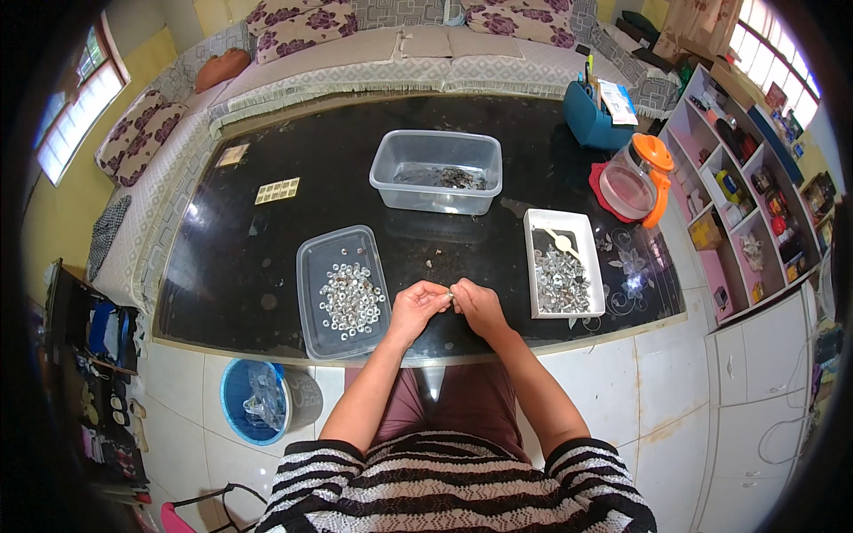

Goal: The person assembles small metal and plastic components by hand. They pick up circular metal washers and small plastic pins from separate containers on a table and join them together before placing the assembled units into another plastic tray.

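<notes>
My left hand (415,306) and my right hand (478,305) meet above the near edge of the black table (231,266). Together they pinch a small metal piece (450,296) between the fingertips. To the left lies a grey flat lid (343,290) strewn with several small metal nuts. To the right stands a white rectangular tray (562,263) heaped with silvery metal parts, with a pale scoop lying in its far end. Further back is a clear plastic tub (436,171) with a thin layer of small dark parts on its bottom.
A blue holder (593,120) and a jug with an orange lid (638,180) stand at the table's far right. A pink shelf unit (737,195) runs along the right. A blue bin (258,400) sits on the floor at left. Cushioned seating wraps behind the table.
</notes>
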Available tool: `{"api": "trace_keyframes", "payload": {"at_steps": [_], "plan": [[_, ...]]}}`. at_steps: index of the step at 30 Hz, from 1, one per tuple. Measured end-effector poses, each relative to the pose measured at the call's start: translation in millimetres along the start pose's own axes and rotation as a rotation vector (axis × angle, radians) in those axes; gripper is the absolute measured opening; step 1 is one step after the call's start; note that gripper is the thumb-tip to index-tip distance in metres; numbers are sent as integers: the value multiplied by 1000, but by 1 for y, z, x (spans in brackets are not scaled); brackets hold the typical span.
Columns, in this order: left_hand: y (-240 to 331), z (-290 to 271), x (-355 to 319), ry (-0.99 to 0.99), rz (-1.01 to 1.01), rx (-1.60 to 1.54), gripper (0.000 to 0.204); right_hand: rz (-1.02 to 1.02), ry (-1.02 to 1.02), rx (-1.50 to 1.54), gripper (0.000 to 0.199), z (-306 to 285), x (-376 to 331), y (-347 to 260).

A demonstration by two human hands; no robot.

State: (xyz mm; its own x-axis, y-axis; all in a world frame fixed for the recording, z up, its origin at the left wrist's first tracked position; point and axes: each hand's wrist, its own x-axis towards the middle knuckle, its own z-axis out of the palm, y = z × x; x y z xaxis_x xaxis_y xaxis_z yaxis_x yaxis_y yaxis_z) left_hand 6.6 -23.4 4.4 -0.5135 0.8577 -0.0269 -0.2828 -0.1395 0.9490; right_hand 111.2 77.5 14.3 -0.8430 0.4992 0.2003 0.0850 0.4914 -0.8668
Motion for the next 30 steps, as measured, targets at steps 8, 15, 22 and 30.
{"api": "trace_keyframes", "payload": {"at_steps": [8, 15, 22, 30], "plan": [[2, 1, 0, -4, 17, -23, 7, -83, 73, -30, 18, 3, 0, 2], [3, 1, 0, 8, 15, 2, 7, -27, 106, 121, 20, 5, 0, -1], [-1, -1, 1, -11, 2, 3, 9, -22, 19, -7, 19, 1, 0, 2], [1, 0, 0, -3, 13, -3, 7, -88, 162, 56, 22, 4, 0, -1]]}}
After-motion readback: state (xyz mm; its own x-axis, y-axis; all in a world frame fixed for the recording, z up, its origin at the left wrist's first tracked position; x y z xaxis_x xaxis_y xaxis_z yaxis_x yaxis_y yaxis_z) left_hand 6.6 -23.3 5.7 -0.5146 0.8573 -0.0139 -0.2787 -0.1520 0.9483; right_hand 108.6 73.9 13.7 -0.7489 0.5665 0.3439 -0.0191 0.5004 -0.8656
